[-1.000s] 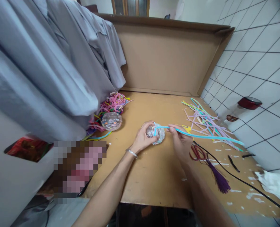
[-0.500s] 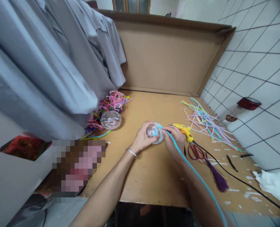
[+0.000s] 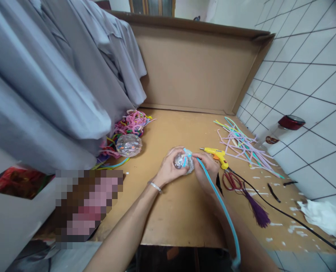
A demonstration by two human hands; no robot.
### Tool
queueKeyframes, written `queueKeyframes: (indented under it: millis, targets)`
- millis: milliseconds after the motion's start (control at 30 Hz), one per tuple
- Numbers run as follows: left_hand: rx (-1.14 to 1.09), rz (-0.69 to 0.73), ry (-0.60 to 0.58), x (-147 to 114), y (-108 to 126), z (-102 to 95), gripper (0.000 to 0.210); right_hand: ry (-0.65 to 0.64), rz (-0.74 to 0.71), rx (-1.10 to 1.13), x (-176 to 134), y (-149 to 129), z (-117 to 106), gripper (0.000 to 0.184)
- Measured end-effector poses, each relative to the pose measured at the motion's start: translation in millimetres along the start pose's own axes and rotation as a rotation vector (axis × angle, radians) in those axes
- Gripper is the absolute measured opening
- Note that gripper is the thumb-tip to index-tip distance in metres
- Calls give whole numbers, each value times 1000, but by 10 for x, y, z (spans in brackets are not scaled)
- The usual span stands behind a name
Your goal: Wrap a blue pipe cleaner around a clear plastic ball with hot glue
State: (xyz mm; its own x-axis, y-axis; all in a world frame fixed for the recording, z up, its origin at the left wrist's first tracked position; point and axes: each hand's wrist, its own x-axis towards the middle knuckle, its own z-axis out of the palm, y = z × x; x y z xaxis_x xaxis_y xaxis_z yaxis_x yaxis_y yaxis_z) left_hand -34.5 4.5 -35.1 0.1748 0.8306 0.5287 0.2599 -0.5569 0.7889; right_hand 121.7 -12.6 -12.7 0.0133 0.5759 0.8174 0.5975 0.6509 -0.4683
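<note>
2 hands, 2 clear balls, 1 blue stem

The left hand (image 3: 169, 166) is curled mostly closed around 1 clear ball (image 3: 179, 161), thumb in front, over the middle of the tabletop (image 3: 162, 223). This ball is rounded, shiny and see-through, whiter on its right, with short blue bands across it. Beside it the right hand (image 3: 207, 170) is bunched nearly closed, its fingertips pinching 1 blue stem (image 3: 219, 200) right by the ball; whether stem and ball touch is too small to tell. Soft and flexible, the stem arcs down along the right forearm. 1 smooth, silvery bracelet (image 3: 155, 186) rings the left wrist.

A 2nd clear sphere (image 3: 129, 145), ridged and glossy, sits at the left beside 1 curly tangle (image 3: 132, 122), mostly pink. At the right lies 1 loose heap of straight stems (image 3: 238, 143), lilac, yellow and green, too crossed to count. Nearer the right hand are 1 yellow plastic glue gun (image 3: 220, 155), 1 pair of red-handled scissors (image 3: 232, 180), 1 threadlike purple tassel (image 3: 257, 209) and 2 thin black strips (image 3: 274, 192). Further right are 1 crumpled white tissue (image 3: 321, 217) and 1 see-through jar with 1 red lid (image 3: 291, 122).
</note>
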Motion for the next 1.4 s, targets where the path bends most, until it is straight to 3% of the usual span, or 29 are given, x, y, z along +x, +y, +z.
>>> queueKeyframes:
  millis: [300,700,967,1400]
  targets:
    - [11,9,1,5,27,7,46,65,-78,-143,-50,-17,88,15]
    - [-6,26,1,4,10,-5,45,-21,-279,-150,-22,-5,75,18]
    - [-32,0,-8,4,-7,-30,45,-133,-370,-275,-60,51,47,23]
    - [-20,-12,10,22,-21,-29,44,-155,-367,-343,-93,55,31,21]
